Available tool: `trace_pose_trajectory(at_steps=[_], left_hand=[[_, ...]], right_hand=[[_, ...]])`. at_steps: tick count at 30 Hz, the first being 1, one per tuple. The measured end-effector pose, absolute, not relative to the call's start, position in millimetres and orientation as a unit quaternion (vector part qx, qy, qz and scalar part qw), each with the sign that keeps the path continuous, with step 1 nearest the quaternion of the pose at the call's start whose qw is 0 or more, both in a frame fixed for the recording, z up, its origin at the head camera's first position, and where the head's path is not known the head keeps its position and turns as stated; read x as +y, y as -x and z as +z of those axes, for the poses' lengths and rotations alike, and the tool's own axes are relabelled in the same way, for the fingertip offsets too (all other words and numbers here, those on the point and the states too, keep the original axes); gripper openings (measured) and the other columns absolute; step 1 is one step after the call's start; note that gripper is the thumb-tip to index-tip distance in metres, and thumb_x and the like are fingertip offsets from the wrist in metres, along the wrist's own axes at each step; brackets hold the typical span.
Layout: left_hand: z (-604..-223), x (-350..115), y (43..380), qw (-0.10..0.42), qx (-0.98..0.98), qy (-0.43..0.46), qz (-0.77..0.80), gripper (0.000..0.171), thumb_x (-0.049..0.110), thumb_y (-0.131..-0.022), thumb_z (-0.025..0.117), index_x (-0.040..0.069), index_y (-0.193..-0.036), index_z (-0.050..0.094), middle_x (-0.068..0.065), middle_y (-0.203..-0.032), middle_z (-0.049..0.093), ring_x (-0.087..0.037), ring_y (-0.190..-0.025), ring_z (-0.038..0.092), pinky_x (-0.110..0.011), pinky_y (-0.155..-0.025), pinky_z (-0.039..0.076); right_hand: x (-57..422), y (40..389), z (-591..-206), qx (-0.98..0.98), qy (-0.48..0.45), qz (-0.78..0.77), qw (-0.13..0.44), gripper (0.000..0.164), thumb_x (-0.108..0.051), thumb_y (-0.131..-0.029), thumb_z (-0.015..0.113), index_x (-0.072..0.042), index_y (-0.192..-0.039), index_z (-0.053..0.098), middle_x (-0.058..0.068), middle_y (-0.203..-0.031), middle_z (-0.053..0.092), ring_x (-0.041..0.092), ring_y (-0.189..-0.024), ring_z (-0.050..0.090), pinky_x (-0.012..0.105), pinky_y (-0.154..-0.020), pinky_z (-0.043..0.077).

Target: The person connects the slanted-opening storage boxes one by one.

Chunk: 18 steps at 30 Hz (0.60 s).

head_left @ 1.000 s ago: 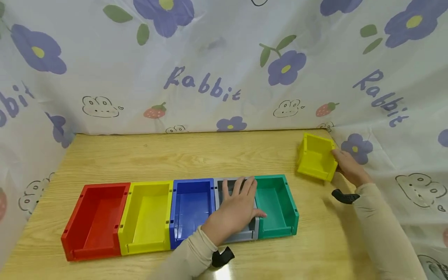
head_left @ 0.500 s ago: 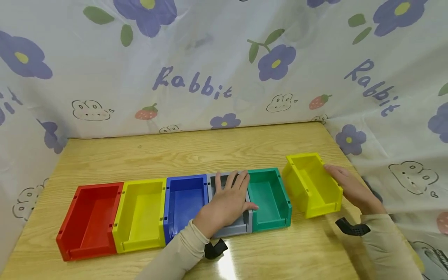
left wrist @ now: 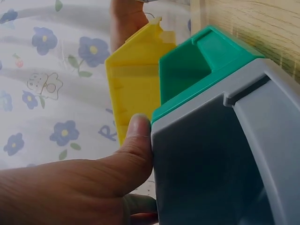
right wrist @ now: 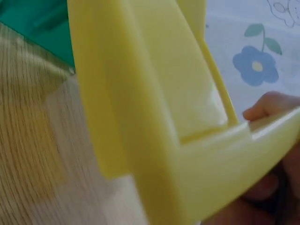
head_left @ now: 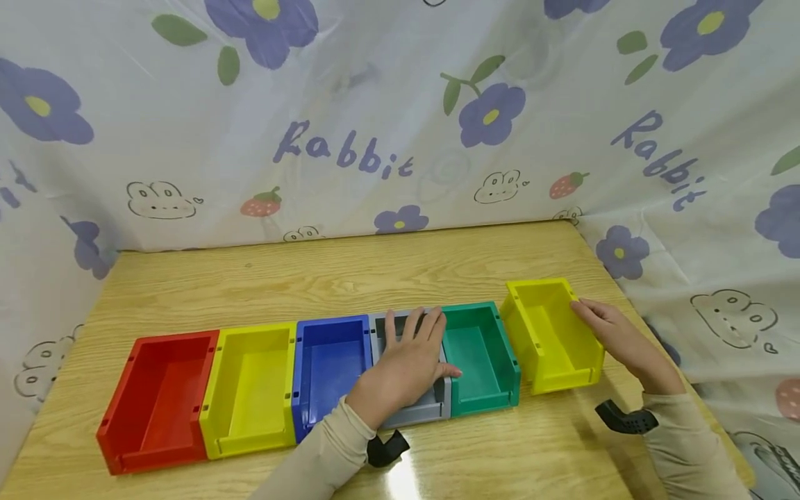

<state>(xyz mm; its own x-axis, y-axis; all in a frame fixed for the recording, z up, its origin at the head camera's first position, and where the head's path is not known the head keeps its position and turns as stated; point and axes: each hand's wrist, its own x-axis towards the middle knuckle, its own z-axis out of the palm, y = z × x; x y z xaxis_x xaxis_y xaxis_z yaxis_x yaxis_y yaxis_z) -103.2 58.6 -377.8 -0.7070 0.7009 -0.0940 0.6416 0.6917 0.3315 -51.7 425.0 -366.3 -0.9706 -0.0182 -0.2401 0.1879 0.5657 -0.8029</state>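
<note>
My right hand (head_left: 619, 340) grips a yellow storage bin (head_left: 553, 333) by its right wall, with the thumb on the rim. The bin hangs just right of the green bin (head_left: 478, 354), overlapping its edge in the head view. In the right wrist view the yellow bin (right wrist: 126, 93) fills the middle, partly covering the fingers (right wrist: 272, 108). Spread out over the grey bin (head_left: 425, 414), my left hand (head_left: 400, 371) reaches its thumb toward the green one. The left wrist view has that thumb (left wrist: 136, 140) straight against the rim where grey and green meet.
To the left of the grey bin, a blue bin (head_left: 334, 354), another yellow bin (head_left: 253, 389) and a red bin (head_left: 165, 403) continue the row. A wooden table (head_left: 300, 278) carries them. A flowered cloth (head_left: 350, 83) stands behind and along both sides.
My right hand has brought the yellow bin from the back right corner forward and left, up beside the green bin, turning it on the way. The left hand stays over the grey bin.
</note>
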Motion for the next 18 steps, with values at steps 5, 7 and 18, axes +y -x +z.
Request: trace_pose_trajectory(at_steps=[5,7,18], left_hand=[[-379.7,58.8,103.3,0.109,0.911,-0.367,0.149,0.083,0.055,-0.1,0.059,0.008,-0.162,0.033,-0.007,-0.171,0.03,-0.032,-0.158,0.025,-0.071,-0.125,0.015],[-380.6,58.8,103.3,0.115,0.91,-0.366,0.158,0.082,0.054,-0.1,0.059,0.008,-0.163,0.032,-0.007,-0.172,0.028,-0.032,-0.159,0.024,-0.071,-0.125,0.013],[-381.8,70.0,102.5,0.097,0.916,-0.369,0.128,0.081,0.06,-0.102,0.052,0.011,-0.163,0.034,-0.007,-0.17,0.031,-0.032,-0.158,0.027,-0.072,-0.125,0.014]], right_hand=[[426.0,51.3,-362.9,0.887,-0.044,-0.442,0.123,0.056,-0.039,-0.115,0.033,0.01,-0.128,0.056,0.011,-0.094,0.067,0.013,-0.077,0.066,0.029,-0.069,0.057],[427.0,49.9,-362.7,0.884,-0.049,-0.446,0.133,0.056,-0.039,-0.115,0.032,0.01,-0.127,0.056,0.012,-0.094,0.067,0.014,-0.077,0.066,0.03,-0.069,0.057],[414.4,49.1,-363.4,0.938,-0.035,-0.326,0.117,0.044,-0.035,-0.115,0.035,-0.003,-0.092,0.054,0.002,-0.071,0.044,0.013,-0.058,0.044,0.028,-0.057,0.042]])
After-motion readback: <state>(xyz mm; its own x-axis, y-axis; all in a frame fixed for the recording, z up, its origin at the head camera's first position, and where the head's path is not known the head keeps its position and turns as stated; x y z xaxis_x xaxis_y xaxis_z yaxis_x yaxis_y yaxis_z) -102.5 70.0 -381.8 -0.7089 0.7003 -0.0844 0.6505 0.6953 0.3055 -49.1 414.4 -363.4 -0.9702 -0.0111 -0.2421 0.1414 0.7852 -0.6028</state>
